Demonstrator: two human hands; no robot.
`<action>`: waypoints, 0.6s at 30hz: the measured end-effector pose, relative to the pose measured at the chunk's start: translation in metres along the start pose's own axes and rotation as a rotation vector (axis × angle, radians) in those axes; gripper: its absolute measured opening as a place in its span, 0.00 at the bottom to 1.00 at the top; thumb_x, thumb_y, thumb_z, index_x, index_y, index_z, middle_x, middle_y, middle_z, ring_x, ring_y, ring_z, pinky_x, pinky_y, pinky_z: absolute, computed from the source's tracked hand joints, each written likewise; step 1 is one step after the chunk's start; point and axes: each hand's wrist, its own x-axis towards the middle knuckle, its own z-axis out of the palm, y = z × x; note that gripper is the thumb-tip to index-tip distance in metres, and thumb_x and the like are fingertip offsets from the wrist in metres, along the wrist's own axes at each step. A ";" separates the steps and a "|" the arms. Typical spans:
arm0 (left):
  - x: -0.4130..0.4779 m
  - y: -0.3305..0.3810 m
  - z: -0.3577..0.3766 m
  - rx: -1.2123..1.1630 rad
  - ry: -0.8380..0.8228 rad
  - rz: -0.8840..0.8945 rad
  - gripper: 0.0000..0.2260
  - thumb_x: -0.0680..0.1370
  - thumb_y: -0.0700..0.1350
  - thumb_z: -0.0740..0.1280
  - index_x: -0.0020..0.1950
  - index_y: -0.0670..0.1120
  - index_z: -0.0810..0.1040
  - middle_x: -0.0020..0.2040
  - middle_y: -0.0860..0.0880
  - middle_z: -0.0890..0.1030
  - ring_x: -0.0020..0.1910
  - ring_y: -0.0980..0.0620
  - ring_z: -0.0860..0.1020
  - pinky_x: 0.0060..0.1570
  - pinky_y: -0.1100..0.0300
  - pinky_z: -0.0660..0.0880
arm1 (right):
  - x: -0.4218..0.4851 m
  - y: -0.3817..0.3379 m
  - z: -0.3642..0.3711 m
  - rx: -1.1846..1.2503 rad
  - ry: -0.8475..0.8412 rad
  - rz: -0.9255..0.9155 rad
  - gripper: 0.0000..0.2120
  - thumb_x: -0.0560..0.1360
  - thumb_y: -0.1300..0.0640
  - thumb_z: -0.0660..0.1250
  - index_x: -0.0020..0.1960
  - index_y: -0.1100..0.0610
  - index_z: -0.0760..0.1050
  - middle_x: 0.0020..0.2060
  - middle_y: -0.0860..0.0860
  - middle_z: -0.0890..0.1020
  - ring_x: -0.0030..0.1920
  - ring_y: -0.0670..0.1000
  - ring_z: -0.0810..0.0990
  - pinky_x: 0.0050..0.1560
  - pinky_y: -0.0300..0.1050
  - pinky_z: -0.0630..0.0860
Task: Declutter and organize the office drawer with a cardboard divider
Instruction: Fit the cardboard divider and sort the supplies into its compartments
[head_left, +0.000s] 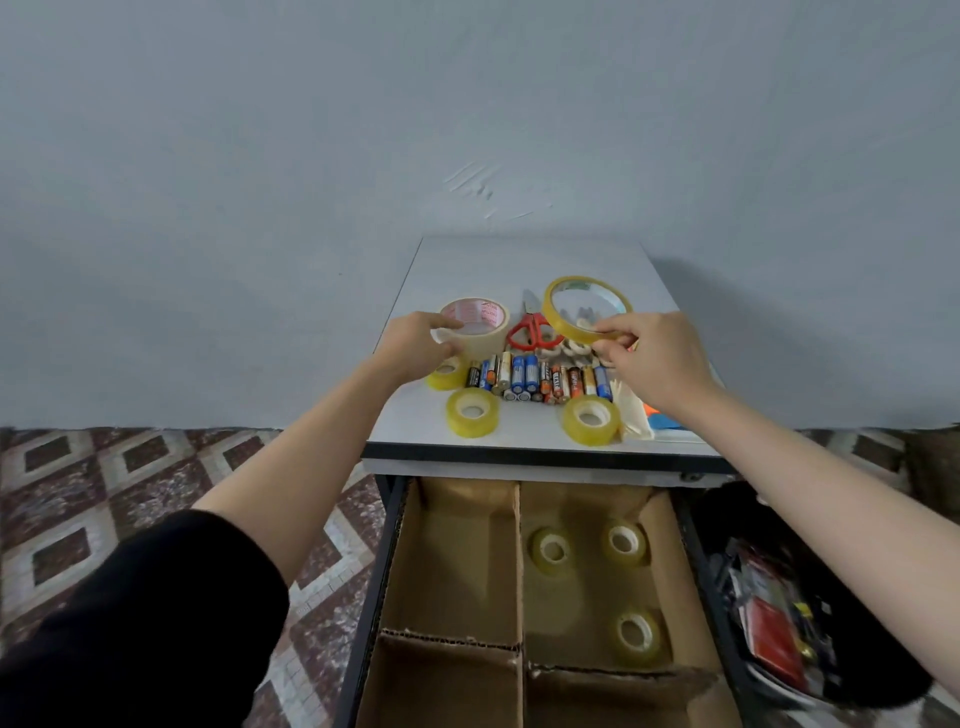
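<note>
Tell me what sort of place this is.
Probably a home or small office corner: a drawer cabinet against a plain wall, on a patterned tile floor, with tape rolls, batteries and scissors on top.

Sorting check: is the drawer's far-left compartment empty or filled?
Empty: the far-left compartment shows only bare cardboard; three tape rolls lie right of it.

Left arm (311, 462): extended from lower left to centre.
Left hand (415, 345): curled round wide tape roll (480, 319).
Right arm (810, 462): extended from right edge.
Right hand (654, 361): pinched thin tape ring (563, 325).
</note>
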 end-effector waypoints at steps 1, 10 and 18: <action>0.004 0.001 0.002 -0.002 0.007 0.002 0.16 0.77 0.46 0.67 0.65 0.49 0.76 0.67 0.46 0.73 0.62 0.49 0.74 0.50 0.65 0.66 | 0.001 0.001 0.000 0.006 0.002 -0.002 0.12 0.76 0.59 0.67 0.58 0.58 0.80 0.46 0.56 0.85 0.47 0.55 0.81 0.47 0.41 0.72; 0.021 0.002 0.016 -0.017 0.074 -0.029 0.10 0.75 0.46 0.69 0.55 0.45 0.80 0.51 0.46 0.78 0.42 0.52 0.74 0.32 0.68 0.71 | -0.001 0.011 0.007 0.070 0.029 -0.005 0.11 0.75 0.59 0.68 0.57 0.58 0.81 0.42 0.57 0.85 0.44 0.55 0.81 0.50 0.46 0.76; 0.020 0.011 0.008 -0.235 0.297 -0.029 0.07 0.76 0.42 0.67 0.52 0.43 0.81 0.50 0.45 0.79 0.44 0.50 0.73 0.41 0.60 0.69 | -0.005 0.013 0.000 0.051 0.016 -0.010 0.12 0.76 0.59 0.67 0.58 0.58 0.80 0.45 0.55 0.84 0.40 0.45 0.74 0.38 0.31 0.65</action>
